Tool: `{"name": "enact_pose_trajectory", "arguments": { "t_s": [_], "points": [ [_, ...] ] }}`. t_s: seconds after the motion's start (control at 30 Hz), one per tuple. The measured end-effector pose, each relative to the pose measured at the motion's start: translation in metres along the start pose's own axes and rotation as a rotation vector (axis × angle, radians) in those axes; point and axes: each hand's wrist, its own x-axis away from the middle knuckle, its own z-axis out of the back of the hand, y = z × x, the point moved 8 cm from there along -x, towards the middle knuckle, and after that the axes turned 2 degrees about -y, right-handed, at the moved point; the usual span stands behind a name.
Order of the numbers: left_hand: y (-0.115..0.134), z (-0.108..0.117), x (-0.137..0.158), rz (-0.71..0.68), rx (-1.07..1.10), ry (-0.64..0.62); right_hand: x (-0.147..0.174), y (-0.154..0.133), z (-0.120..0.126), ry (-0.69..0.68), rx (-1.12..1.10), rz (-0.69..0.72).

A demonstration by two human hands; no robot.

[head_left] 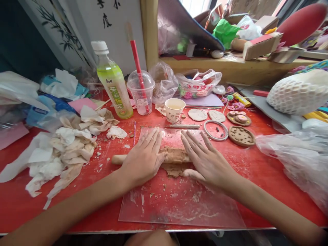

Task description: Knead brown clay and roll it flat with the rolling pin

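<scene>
**Soft brown clay [174,170] beneath a wooden rolling pin [119,159]**

The grip is spread flat: the left hand [143,157] and the right hand [207,157] are laid palm down over the rolling pin, with the fingers stretched forward and the thumbs held apart. Nothing is seen pinched. The pin's left end is left bare, while its right end is hidden by the right hand.

Between the hands, the pin is smeared with clay, and a ragged sheet of it is seen in front and behind. The clay is judged to be soft, light and somewhat sticky; at its thin, cracked edge it may be torn easily, so it is better lifted from below with flat fingers. The pin is judged to be stiff, and it is best held near its two clean ends.

Underneath, a clear sheet [179,213] is placed on the red tabletop [102,208]. Beyond the hands, a thin stick [183,126], a paper cup [174,114], a pale ring [216,139] and a spotted disc [241,136] are set.
</scene>
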Motion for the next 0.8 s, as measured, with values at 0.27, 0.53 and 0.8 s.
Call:
{"name": "enact_pose_trajectory", "arguments": {
  "t_s": [0.27, 0.53, 0.8],
  "points": [
    [-0.027, -0.013, -0.034, 0.062, -0.043, -0.073, -0.031, 0.033, -0.014, -0.06, -0.075, -0.102],
    [-0.029, -0.006, -0.038, 0.07, -0.057, -0.02, -0.035, 0.037, -0.013, -0.033, -0.046, -0.165],
    [0.014, 0.003, 0.023, -0.03, -0.015, 0.026, 0.023, -0.017, 0.0, -0.004, 0.009, 0.012]
  ]
}}
